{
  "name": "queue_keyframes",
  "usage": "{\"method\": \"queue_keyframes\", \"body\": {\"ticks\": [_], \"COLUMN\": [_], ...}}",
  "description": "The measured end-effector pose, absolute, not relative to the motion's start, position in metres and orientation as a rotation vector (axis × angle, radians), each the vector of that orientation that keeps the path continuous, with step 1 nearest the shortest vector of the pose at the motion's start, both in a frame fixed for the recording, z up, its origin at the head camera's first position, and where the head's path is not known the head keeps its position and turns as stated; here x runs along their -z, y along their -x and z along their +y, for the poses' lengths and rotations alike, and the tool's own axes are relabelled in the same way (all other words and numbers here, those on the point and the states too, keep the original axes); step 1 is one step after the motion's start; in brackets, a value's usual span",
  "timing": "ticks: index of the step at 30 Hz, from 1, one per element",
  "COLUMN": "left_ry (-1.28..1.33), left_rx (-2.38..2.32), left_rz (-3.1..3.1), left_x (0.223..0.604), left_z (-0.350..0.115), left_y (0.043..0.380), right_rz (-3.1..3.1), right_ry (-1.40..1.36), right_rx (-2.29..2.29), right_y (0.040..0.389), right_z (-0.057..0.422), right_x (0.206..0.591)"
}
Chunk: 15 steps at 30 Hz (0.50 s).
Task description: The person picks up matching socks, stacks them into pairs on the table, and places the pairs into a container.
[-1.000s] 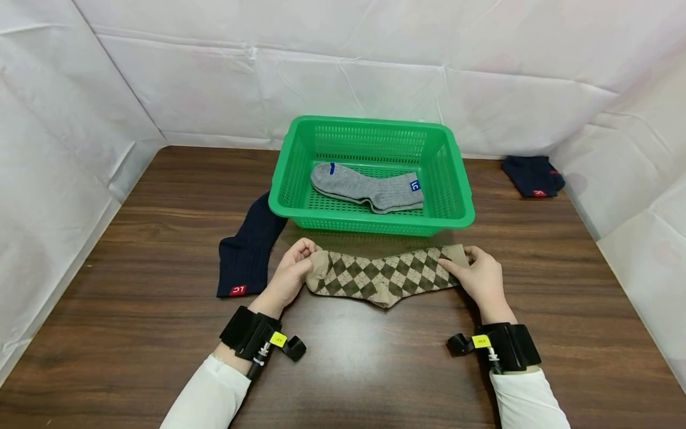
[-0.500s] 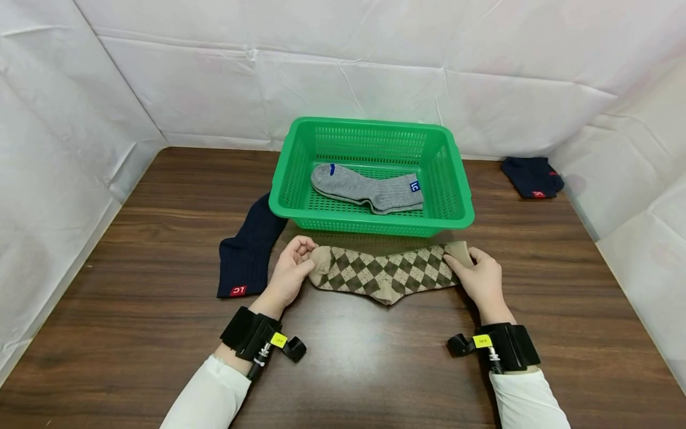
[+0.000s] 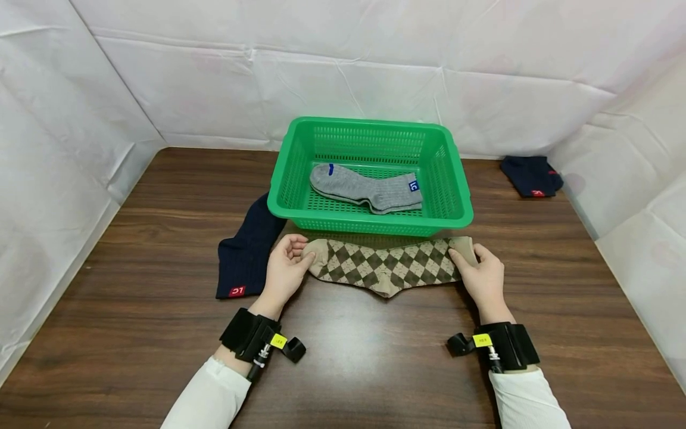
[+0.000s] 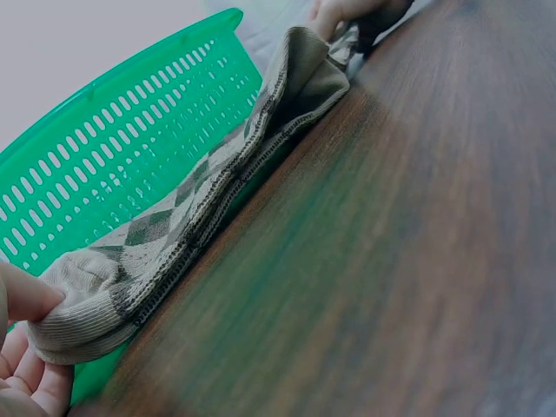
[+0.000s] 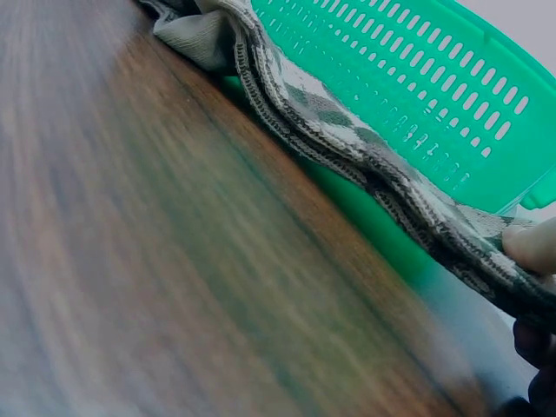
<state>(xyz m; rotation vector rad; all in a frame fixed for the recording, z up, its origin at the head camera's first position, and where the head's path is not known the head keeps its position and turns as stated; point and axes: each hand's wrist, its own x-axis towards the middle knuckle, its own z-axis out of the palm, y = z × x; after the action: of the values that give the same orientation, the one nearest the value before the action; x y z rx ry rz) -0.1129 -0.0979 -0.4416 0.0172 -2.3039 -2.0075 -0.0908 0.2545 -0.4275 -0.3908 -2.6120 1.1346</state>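
Observation:
Stretched between my two hands is a beige argyle sock [image 3: 386,267] with dark green-brown diamonds, in front of the basket. My left hand [image 3: 285,271] pinches its plain toe end between thumb and fingers. At the cuff end my right hand [image 3: 481,277] grips the sock, thumb on top. In the left wrist view the argyle sock [image 4: 174,234] shows two layers along its lower side, raised off the wood near the cuff. The right wrist view has the argyle sock [image 5: 347,156] slanting across, with my right thumb [image 5: 532,248] pressing on it.
A green plastic basket [image 3: 370,223] stands behind the sock, holding a pair of grey socks [image 3: 370,190]. Left of it lies a navy sock [image 3: 243,256] with a red label, its toe beside the basket. Another navy sock [image 3: 530,176] lies folded at the back right, near the white wall.
Both hands have moved slightly away from me, carrying the argyle sock a little nearer to the basket. The basket and navy socks stay where they were.

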Motion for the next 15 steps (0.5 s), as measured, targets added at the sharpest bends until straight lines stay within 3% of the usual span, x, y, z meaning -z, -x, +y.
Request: {"method": "queue_keyframes", "body": {"ticks": [9,15], "left_ry": [-0.051,-0.059], "left_rx": [1.871,1.808], "left_rz": [-2.375,-2.416], "left_x": [0.4424,0.4421], "left_z": [-0.0992,-0.1019], "left_y": [0.1126,0.1130], "right_rz": [-2.573,-2.326], "right_ry": [0.388,0.426], "right_rx": [-1.221,-1.703], "right_y": [0.0933,0.0942], "right_z": [0.2568,0.2583], "right_x": [0.4257,0.4234]}}
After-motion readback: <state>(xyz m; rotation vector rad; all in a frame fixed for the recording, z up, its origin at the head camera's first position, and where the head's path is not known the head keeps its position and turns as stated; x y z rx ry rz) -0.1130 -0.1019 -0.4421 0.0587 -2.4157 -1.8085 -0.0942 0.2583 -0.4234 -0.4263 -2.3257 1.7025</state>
